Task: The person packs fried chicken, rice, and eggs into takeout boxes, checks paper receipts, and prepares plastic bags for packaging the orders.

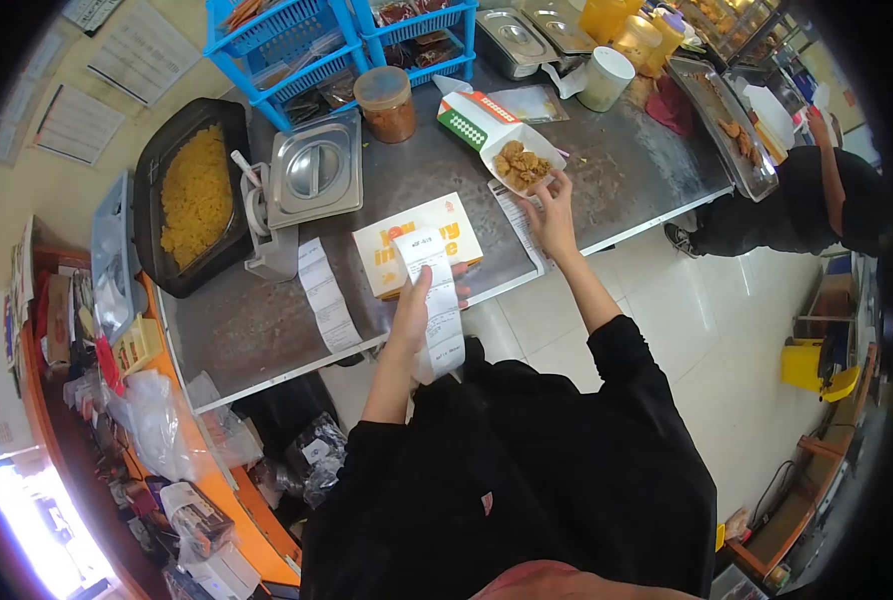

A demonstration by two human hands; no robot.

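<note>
My left hand (418, 318) is closed on a long printed receipt (444, 335), whose upper end lies in front of a white and yellow cardboard box (371, 250) on the counter. To the right, my right hand (554, 212) has its fingers bent at the near edge of an open takeaway food box (488, 140), white with green and orange panels. Brown fried pieces (519, 166) fill its near end, close to my fingertips. Partly beneath my right wrist lies a printed slip (516, 225). Another receipt (327, 295) rests flat left of the cardboard box.
A black tray of yellow rice (198, 195) stands at left, near a lidded steel container (316, 168). Blue baskets (286, 55), a brown-filled tub (386, 104) and a white tub (606, 78) line the back. Another person (816, 200) stands at far right beside a metal tray (711, 110).
</note>
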